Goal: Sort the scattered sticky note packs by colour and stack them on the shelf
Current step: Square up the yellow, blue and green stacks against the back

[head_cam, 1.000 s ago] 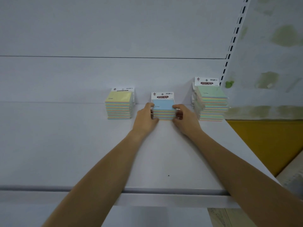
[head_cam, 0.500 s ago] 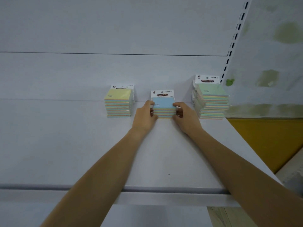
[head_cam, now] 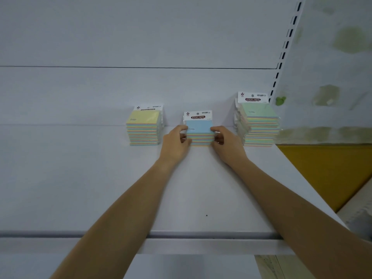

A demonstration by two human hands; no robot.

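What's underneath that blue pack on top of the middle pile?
Under the blue-topped pack lie more sticky note packs, stacked on the shelf. Only their striped front edges show; their top colours are covered. The left hand and right hand hide the pile's sides.

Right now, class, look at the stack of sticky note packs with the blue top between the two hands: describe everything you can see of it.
The blue-topped stack of sticky note packs stands upright on the white shelf, near the back panel, the lowest of three stacks. Its top sheet is pale blue; the edges show thin pastel layers. A white header card reads STICKY NOTE. The left hand and right hand grip its two sides. It stands apart from the yellow-topped stack and green-topped stack.
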